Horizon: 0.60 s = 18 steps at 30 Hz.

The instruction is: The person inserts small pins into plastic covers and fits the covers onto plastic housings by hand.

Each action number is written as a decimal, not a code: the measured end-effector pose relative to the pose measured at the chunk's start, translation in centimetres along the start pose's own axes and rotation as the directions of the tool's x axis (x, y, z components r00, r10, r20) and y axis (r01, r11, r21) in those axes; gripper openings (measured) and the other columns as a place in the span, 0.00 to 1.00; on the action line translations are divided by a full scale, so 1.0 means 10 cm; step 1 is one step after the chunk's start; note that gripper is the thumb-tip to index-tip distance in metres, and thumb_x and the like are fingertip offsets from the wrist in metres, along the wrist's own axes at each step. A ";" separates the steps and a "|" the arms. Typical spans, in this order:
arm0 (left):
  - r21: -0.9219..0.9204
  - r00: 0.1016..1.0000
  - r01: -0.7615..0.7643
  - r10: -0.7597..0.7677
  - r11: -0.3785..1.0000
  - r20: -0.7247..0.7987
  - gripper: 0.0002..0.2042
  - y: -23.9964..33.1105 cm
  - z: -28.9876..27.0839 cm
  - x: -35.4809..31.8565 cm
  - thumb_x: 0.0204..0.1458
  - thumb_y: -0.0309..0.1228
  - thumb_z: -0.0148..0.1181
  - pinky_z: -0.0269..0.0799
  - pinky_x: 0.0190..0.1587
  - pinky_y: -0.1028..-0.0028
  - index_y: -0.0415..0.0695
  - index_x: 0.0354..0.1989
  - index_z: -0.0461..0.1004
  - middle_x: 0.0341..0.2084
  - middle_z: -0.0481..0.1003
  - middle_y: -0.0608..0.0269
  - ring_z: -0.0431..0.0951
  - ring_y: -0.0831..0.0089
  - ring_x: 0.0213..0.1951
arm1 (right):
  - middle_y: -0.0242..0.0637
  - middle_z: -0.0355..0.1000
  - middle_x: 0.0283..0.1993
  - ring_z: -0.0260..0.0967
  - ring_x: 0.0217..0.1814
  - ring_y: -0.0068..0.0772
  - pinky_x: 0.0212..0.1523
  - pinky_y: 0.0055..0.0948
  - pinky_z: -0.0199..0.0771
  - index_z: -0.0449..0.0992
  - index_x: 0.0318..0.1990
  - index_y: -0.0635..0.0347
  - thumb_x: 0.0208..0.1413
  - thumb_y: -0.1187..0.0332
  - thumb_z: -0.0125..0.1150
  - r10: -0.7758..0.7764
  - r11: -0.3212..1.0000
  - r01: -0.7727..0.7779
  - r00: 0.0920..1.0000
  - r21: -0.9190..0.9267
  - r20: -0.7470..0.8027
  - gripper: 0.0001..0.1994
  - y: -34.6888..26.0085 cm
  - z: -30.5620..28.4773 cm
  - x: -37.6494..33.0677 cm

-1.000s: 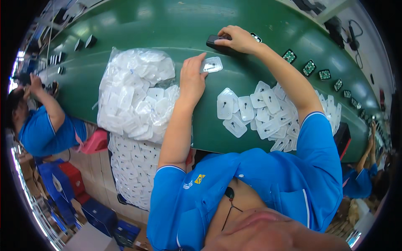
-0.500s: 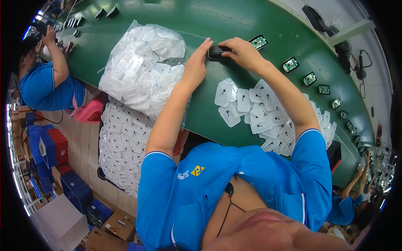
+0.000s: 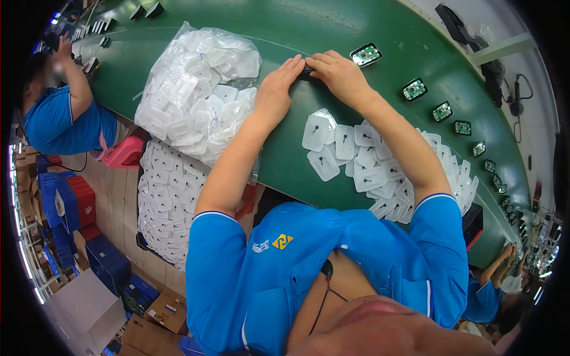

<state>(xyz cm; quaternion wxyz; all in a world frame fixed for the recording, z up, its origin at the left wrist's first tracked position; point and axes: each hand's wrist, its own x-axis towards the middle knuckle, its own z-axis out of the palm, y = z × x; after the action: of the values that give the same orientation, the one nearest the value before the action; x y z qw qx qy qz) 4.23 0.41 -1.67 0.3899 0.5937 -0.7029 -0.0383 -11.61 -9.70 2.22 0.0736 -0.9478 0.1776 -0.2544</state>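
Note:
Between my two hands a small black plastic casing [image 3: 307,69] shows only as a dark sliver; the fingers cover most of it. My left hand [image 3: 278,86] lies along its left side, fingers close together and pressed against it. From the right my right hand [image 3: 339,75] bends its fingers over the casing's top and far side. Both hands are closed on it at the table surface. Nearest my right hand is a black housing with a green circuit board [image 3: 366,55]. Loose white translucent plates [image 3: 344,142] with dark dots lie below my right forearm.
A clear bag of white plates [image 3: 199,89] stands left of my left arm, above a crate of similar plates [image 3: 163,202]. More circuit-board housings [image 3: 442,111] curve down the right of the green table [image 3: 291,24]. Another person [image 3: 65,118] works at the far left.
My right hand has closed further over the black casing, and my left fingers have come in closer, so less of it shows. At the left, the other person's arm has shifted.

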 end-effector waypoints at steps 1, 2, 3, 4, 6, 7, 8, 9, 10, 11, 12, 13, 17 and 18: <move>0.050 1.000 -0.017 0.016 0.999 0.017 0.28 0.01 -0.01 -0.01 0.41 0.12 0.42 0.62 0.55 0.67 0.43 0.55 0.65 0.55 0.64 0.58 0.66 0.63 0.55 | 0.31 0.71 0.37 0.67 0.40 0.33 0.39 0.29 0.71 0.72 0.42 0.58 0.47 0.69 0.58 -0.041 0.998 0.041 0.999 -0.043 -0.005 0.13 0.00 0.01 -0.01; 0.047 1.000 -0.012 0.011 0.999 0.025 0.28 0.02 -0.02 -0.01 0.41 0.12 0.42 0.62 0.55 0.67 0.43 0.55 0.65 0.55 0.64 0.58 0.66 0.63 0.55 | 0.32 0.70 0.37 0.66 0.38 0.32 0.38 0.27 0.71 0.71 0.43 0.59 0.46 0.70 0.58 -0.082 0.993 0.081 0.997 -0.084 -0.009 0.14 0.01 0.03 -0.02; 0.117 0.999 -0.042 0.038 0.992 0.039 0.28 0.03 -0.04 -0.01 0.41 0.13 0.42 0.62 0.55 0.67 0.43 0.56 0.64 0.56 0.64 0.58 0.66 0.63 0.55 | 0.32 0.70 0.37 0.66 0.38 0.32 0.38 0.27 0.71 0.71 0.43 0.59 0.46 0.70 0.58 -0.075 0.994 0.075 0.997 -0.078 -0.005 0.14 0.01 0.03 -0.03; 0.186 0.996 -0.074 0.064 0.980 0.056 0.29 0.05 -0.05 0.00 0.41 0.13 0.43 0.63 0.54 0.66 0.43 0.56 0.63 0.56 0.63 0.59 0.66 0.64 0.55 | 0.33 0.70 0.38 0.66 0.38 0.33 0.38 0.27 0.71 0.71 0.43 0.61 0.45 0.71 0.57 -0.109 0.988 0.107 0.994 -0.111 -0.011 0.15 0.02 0.03 -0.04; 0.208 0.995 -0.077 0.063 0.975 0.073 0.28 0.09 -0.07 0.01 0.42 0.14 0.44 0.63 0.54 0.66 0.43 0.57 0.62 0.57 0.63 0.59 0.66 0.65 0.55 | 0.34 0.69 0.39 0.66 0.38 0.33 0.38 0.26 0.71 0.70 0.43 0.62 0.44 0.72 0.57 -0.131 0.982 0.127 0.991 -0.141 -0.016 0.16 0.04 0.06 -0.07; 0.234 0.995 -0.081 0.063 0.969 0.082 0.27 0.10 -0.06 0.01 0.43 0.15 0.46 0.63 0.53 0.66 0.43 0.57 0.62 0.57 0.63 0.59 0.66 0.65 0.55 | 0.35 0.68 0.40 0.66 0.38 0.33 0.38 0.26 0.71 0.70 0.43 0.64 0.42 0.72 0.56 -0.148 0.976 0.142 0.989 -0.166 -0.021 0.17 0.04 0.09 -0.10; 0.234 0.994 -0.087 0.069 0.968 0.084 0.27 0.10 -0.07 0.02 0.43 0.15 0.46 0.63 0.53 0.66 0.43 0.57 0.62 0.57 0.63 0.59 0.66 0.65 0.55 | 0.36 0.68 0.41 0.66 0.39 0.33 0.38 0.26 0.71 0.70 0.43 0.65 0.41 0.73 0.55 -0.171 0.967 0.162 0.985 -0.199 -0.031 0.17 0.05 0.08 -0.09; 0.249 0.993 -0.090 0.069 0.964 0.091 0.26 0.08 -0.07 0.02 0.43 0.16 0.49 0.64 0.53 0.66 0.42 0.56 0.62 0.56 0.63 0.59 0.66 0.65 0.55 | 0.36 0.68 0.41 0.66 0.39 0.33 0.38 0.26 0.71 0.70 0.43 0.65 0.41 0.73 0.55 -0.168 0.967 0.158 0.985 -0.202 -0.036 0.17 0.04 0.08 -0.08; 0.264 0.993 -0.092 0.069 0.960 0.098 0.26 0.07 -0.07 0.01 0.44 0.18 0.51 0.64 0.53 0.66 0.42 0.56 0.63 0.56 0.64 0.59 0.67 0.66 0.54 | 0.36 0.68 0.42 0.66 0.39 0.33 0.38 0.26 0.71 0.69 0.43 0.65 0.40 0.73 0.55 -0.177 0.962 0.164 0.984 -0.219 -0.039 0.18 0.01 0.08 -0.09; 0.263 0.992 -0.102 0.078 0.959 0.100 0.26 0.06 -0.07 0.02 0.44 0.18 0.51 0.64 0.53 0.66 0.42 0.56 0.63 0.56 0.64 0.59 0.67 0.66 0.54 | 0.37 0.67 0.43 0.66 0.39 0.33 0.38 0.26 0.71 0.69 0.43 0.66 0.39 0.73 0.54 -0.184 0.956 0.168 0.982 -0.239 -0.043 0.18 -0.01 0.07 -0.09; 0.270 0.991 -0.107 0.081 0.957 0.105 0.26 0.06 -0.08 0.03 0.43 0.20 0.54 0.65 0.52 0.67 0.41 0.56 0.63 0.55 0.64 0.59 0.67 0.65 0.54 | 0.37 0.67 0.43 0.66 0.39 0.33 0.38 0.26 0.71 0.69 0.43 0.66 0.39 0.73 0.54 -0.179 0.956 0.162 0.983 -0.244 -0.048 0.18 -0.01 0.08 -0.09; 0.277 0.990 -0.111 0.084 0.954 0.110 0.26 0.06 -0.09 0.03 0.43 0.21 0.56 0.65 0.51 0.67 0.41 0.55 0.63 0.55 0.65 0.59 0.68 0.65 0.53 | 0.36 0.67 0.42 0.66 0.39 0.33 0.38 0.27 0.71 0.69 0.44 0.64 0.41 0.73 0.55 -0.163 0.959 0.145 0.985 -0.242 -0.057 0.18 -0.02 0.10 -0.10; 0.246 0.986 -0.126 0.095 0.961 0.136 0.27 0.07 -0.11 0.07 0.42 0.23 0.58 0.66 0.49 0.67 0.41 0.55 0.63 0.54 0.65 0.60 0.70 0.65 0.50 | 0.36 0.70 0.38 0.67 0.39 0.36 0.37 0.29 0.71 0.72 0.42 0.58 0.46 0.71 0.55 -0.008 0.999 0.007 1.000 -0.054 -0.015 0.13 0.00 0.05 -0.07; 0.241 0.990 -0.103 0.076 0.965 0.116 0.26 0.08 -0.10 0.09 0.42 0.24 0.59 0.67 0.48 0.67 0.41 0.54 0.64 0.53 0.66 0.59 0.71 0.63 0.49 | 0.36 0.70 0.38 0.67 0.39 0.36 0.37 0.29 0.71 0.72 0.42 0.58 0.46 0.71 0.55 -0.004 0.999 0.003 1.000 -0.049 -0.014 0.13 0.04 0.05 -0.05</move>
<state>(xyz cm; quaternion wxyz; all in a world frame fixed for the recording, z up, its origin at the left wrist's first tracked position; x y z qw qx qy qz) 4.16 0.26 -0.14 0.2767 0.6022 -0.7480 0.0354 -11.84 -9.87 1.44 0.0485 -0.9478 0.1826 -0.2568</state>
